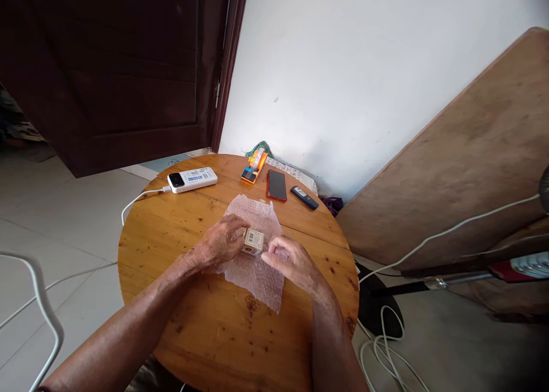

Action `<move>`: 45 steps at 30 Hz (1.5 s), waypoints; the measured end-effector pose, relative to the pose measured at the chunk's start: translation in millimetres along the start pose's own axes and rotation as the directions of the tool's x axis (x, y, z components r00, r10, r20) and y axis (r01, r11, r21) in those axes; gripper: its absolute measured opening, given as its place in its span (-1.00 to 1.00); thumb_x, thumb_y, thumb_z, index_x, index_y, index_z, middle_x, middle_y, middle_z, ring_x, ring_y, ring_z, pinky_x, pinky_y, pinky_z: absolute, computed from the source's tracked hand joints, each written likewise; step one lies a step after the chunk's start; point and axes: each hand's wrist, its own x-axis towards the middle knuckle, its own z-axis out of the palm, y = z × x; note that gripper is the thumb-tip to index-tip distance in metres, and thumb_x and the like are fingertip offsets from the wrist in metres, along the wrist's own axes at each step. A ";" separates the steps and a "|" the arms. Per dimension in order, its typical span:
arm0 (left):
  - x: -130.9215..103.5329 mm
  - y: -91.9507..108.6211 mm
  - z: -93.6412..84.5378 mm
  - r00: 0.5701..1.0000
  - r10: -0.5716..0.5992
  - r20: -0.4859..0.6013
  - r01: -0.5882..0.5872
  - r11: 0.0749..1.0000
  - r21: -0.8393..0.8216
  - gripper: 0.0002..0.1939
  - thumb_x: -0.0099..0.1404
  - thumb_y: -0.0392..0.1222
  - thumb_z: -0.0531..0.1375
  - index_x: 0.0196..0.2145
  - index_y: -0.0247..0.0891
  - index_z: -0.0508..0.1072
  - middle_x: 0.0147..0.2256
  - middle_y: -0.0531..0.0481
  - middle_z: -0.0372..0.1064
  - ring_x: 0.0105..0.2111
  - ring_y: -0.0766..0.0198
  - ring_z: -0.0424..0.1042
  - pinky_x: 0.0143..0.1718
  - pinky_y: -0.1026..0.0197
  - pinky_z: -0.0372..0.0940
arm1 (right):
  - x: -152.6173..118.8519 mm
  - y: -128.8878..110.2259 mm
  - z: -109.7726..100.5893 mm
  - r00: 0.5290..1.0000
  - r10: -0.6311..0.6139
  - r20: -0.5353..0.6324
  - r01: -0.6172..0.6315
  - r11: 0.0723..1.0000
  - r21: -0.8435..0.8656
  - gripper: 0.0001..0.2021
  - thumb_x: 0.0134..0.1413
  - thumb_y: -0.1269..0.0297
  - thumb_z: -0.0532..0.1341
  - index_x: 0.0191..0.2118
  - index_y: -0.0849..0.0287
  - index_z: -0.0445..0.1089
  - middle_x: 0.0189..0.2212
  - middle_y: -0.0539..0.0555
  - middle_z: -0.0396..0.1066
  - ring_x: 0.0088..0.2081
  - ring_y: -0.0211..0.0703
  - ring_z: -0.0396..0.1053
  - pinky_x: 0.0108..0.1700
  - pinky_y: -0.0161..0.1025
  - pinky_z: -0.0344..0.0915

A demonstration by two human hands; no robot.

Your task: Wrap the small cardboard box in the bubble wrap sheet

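Resting on a sheet of bubble wrap in the middle of the round wooden table, a small cardboard box sits between the person's two hands. The left hand comes in from the left, its fingers curled over the box's left side and touching it. The right hand lies just right of the box, thumb and forefinger pinched together at the box's lower right corner, on the wrap's surface; whether they grip the wrap or the box itself cannot be told. The box shows a printed label with a barcode on its near face. The wrap lies flat under it, spreading from the far side of the hands to the near side, its corner reaching toward the table's front.

Farther back on the table lie a white power bank with a white cable running off the left edge, an orange tape dispenser, a dark phone in a red case and a small dark remote. A wooden board leans against the wall at right.
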 end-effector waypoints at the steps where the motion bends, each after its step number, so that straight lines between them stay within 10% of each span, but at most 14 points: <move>1: -0.4 0.6 -0.6 1.000 0.005 0.008 -0.005 1.000 -0.013 -0.65 0.20 -0.36 0.12 -0.06 -0.25 0.48 -0.07 -0.12 0.47 -0.04 0.14 0.44 0.03 0.10 0.35 | -1.4 0.2 -2.0 0.999 -0.021 0.044 0.022 1.000 -0.021 -0.76 0.09 0.07 0.24 -0.44 0.10 0.30 -0.40 -0.02 0.34 -0.27 -0.12 0.34 -0.18 -0.20 0.30; 8: -0.6 2.3 -2.1 0.999 -0.019 0.043 0.020 0.999 -0.040 -0.65 0.19 -0.37 0.12 -0.06 -0.27 0.49 -0.06 -0.13 0.46 -0.05 0.14 0.44 0.04 0.10 0.34 | -9.8 -6.1 6.5 0.972 -0.081 0.221 0.112 0.985 -0.132 -0.72 -0.14 0.23 0.41 -0.30 0.08 0.34 -0.17 0.01 0.38 -0.16 -0.09 0.36 -0.11 -0.21 0.28; 14: -1.0 9.4 -5.9 0.994 -0.076 0.073 0.079 0.996 -0.035 -0.63 0.20 -0.35 0.13 -0.04 -0.25 0.49 -0.05 -0.11 0.47 -0.07 0.16 0.45 -0.04 0.14 0.36 | -10.8 -9.7 11.3 0.977 -0.101 0.187 0.146 0.960 -0.239 -0.88 -0.04 0.50 0.18 -0.41 0.11 0.36 -0.31 0.01 0.40 -0.27 -0.14 0.37 -0.20 -0.22 0.27; 27: -1.3 3.3 -5.2 0.994 -0.078 0.079 0.082 0.996 -0.043 -0.68 0.25 -0.29 0.14 -0.04 -0.24 0.49 -0.03 -0.09 0.49 -0.05 0.14 0.46 -0.10 0.17 0.38 | -15.1 -16.1 18.5 0.950 -0.053 0.308 0.176 0.906 -0.385 -0.75 -0.14 0.19 0.43 -0.32 0.14 0.44 -0.29 0.03 0.42 -0.14 -0.03 0.29 -0.08 -0.14 0.18; 31: -1.6 3.4 -5.5 0.995 -0.062 0.078 0.065 0.997 -0.029 -0.68 0.25 -0.30 0.14 -0.04 -0.25 0.50 -0.03 -0.10 0.50 -0.05 0.14 0.46 -0.09 0.16 0.38 | -18.3 -21.4 25.0 0.958 -0.036 0.284 0.162 0.887 -0.433 -0.61 -0.25 0.09 0.49 -0.29 0.15 0.43 -0.24 0.05 0.40 -0.11 0.00 0.25 -0.03 -0.10 0.16; 38: -2.6 2.2 -3.3 0.998 -0.023 0.056 0.026 0.999 -0.042 -0.66 0.23 -0.33 0.15 -0.04 -0.24 0.49 -0.06 -0.09 0.49 -0.10 0.15 0.45 -0.07 0.12 0.35 | -16.0 -22.8 35.8 0.967 -0.138 0.215 0.230 0.836 -0.498 -0.86 0.04 0.51 0.21 -0.48 0.17 0.36 -0.32 0.06 0.39 -0.20 -0.09 0.27 -0.10 -0.14 0.16; 45: -2.4 10.1 -13.8 0.998 0.051 0.034 -0.046 0.987 -0.152 -0.61 0.28 0.02 0.22 -0.05 -0.29 0.48 -0.04 -0.18 0.45 -0.03 0.08 0.43 0.00 0.06 0.31 | -15.6 -20.4 21.4 0.968 -0.249 0.023 0.240 0.900 -0.364 -0.82 0.08 0.56 0.13 -0.42 0.14 0.32 -0.39 0.01 0.43 -0.28 -0.16 0.33 -0.15 -0.18 0.16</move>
